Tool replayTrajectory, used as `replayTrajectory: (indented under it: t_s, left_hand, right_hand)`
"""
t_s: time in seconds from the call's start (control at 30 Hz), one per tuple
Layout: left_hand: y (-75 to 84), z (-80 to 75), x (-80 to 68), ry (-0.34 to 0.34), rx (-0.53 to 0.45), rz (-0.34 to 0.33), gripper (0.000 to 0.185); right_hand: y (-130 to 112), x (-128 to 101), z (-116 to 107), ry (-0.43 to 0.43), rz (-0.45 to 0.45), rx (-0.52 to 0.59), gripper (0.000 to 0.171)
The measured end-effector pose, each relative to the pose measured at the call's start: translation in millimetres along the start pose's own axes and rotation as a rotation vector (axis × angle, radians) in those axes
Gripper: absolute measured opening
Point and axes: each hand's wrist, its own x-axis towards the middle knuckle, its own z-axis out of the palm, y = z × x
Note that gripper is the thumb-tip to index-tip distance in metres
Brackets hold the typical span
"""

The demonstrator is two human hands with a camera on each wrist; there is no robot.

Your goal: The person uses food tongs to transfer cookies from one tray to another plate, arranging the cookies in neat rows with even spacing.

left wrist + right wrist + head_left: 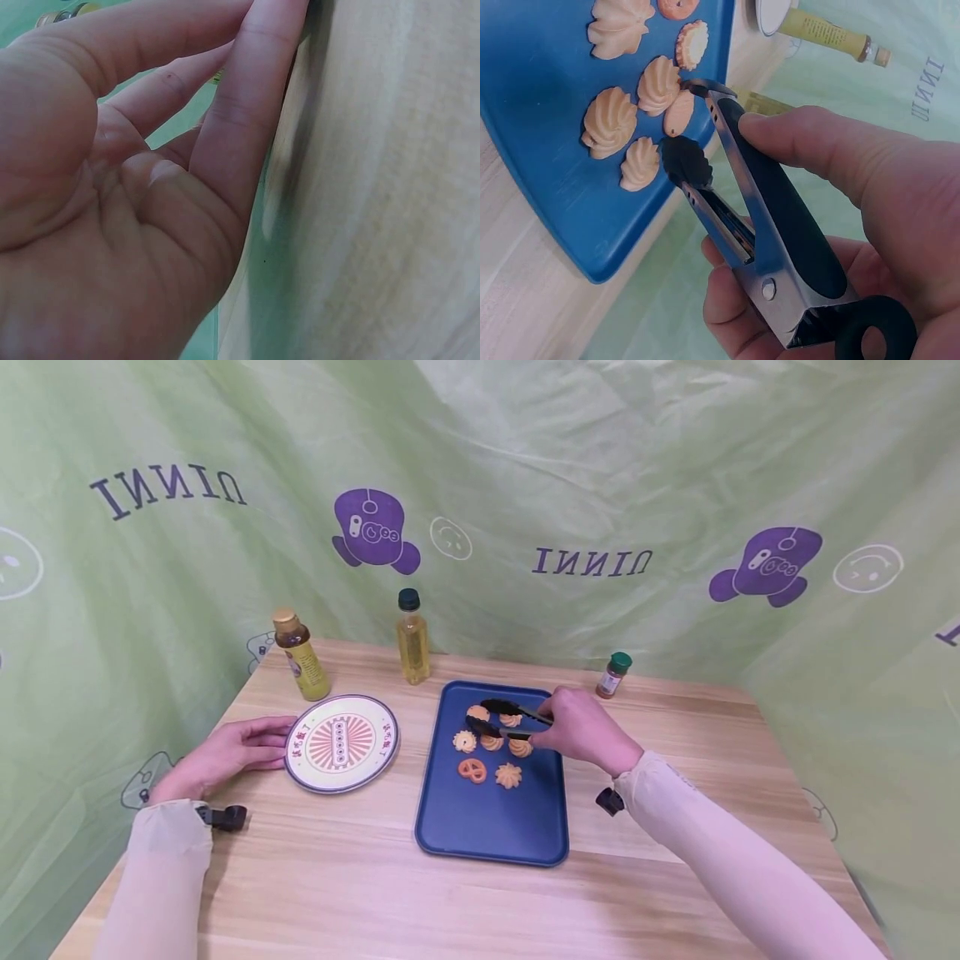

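We cannot read the small label on the spice jar at the far edge of the table. In the left wrist view the left hand fills the picture, the wood beside it is a blur, and the plate is out of sight. The right wrist view cuts off the blue tray and the topmost cookie at its upper edge.

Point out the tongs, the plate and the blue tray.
tongs (780, 217), right wrist view, on the black handle pad.
plate (341, 743), head view, on its patterned centre.
blue tray (487, 827), head view, on its bare near part.
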Motion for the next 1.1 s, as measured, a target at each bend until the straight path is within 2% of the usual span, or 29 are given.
replayTrajectory:
  t_s: [0.2, 0.5, 0.77, 0.83, 0.97, 1.1]
  left_hand:
    - [-0.2, 0.2, 0.6, -0.014, -0.032, 0.000, 0.071]
    - [4.8, 0.0, 1.4, -0.001, 0.017, -0.009, 0.069]
    - [3.2, 4.1, 2.9, -0.023, 0.013, 0.000, 0.070]
    - [3.4, 3.8, 3.5, -0.022, 0.015, 0.005, 0.069]
    - [3.9, 1.6, 2.8, -0.016, 0.009, 0.010, 0.068]
    - [3.4, 0.3, 0.1, -0.017, 0.002, 0.013, 0.068]
  right_hand:
    - [-2.3, -0.3, -0.5, -0.004, -0.006, 0.005, 0.018]
    - [-18.3, 7.1, -0.1, 0.042, -0.037, 0.000, 0.023]
    - [-55.8, 23.6, 10.3, 0.047, -0.097, 0.075, 0.036]
    - [-67.9, 28.2, 14.5, 0.037, -0.102, 0.101, 0.035]
    - [-93.3, 42.0, 28.7, 0.023, -0.127, 0.136, 0.020]
    - [-118.2, 57.5, 45.7, 0.036, -0.184, 0.106, 0.024]
